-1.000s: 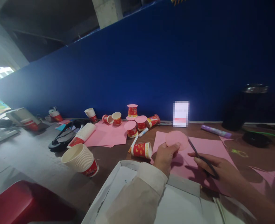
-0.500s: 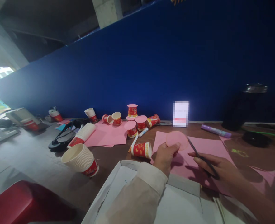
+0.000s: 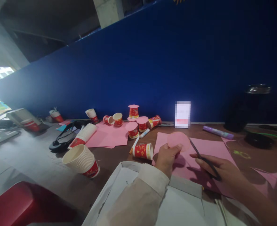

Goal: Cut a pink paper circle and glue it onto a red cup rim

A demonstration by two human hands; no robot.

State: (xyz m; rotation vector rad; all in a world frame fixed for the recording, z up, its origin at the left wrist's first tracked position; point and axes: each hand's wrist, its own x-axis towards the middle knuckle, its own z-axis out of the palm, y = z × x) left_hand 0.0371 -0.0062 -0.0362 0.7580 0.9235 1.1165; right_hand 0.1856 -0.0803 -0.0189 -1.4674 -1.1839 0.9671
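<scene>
Between thumb and fingers, my left hand (image 3: 167, 157) pinches a round pink paper disc (image 3: 179, 139) by its lower left edge. My right hand (image 3: 219, 171) is closed around dark scissors (image 3: 204, 160), whose blades point up and left to the disc's right edge. Whether the blades touch the paper is unclear. Beneath both hands lies a pink paper sheet (image 3: 209, 146). A red paper cup (image 3: 143, 151) rests on its side left of my left hand. Behind it stand several red cups topped with pink discs, one of them a front cup (image 3: 132, 130).
A white cardboard box (image 3: 183, 207) sits under my left forearm. Farther left are a stack of paper cups (image 3: 82, 161), black goggles (image 3: 60, 142) and more pink paper (image 3: 110, 135). A purple tube (image 3: 218, 132) lies at the back right, before the blue wall (image 3: 138, 69).
Almost nothing differs. Both hands, the disc and the scissors hold nearly the same places; the whole view has shifted very slightly.
</scene>
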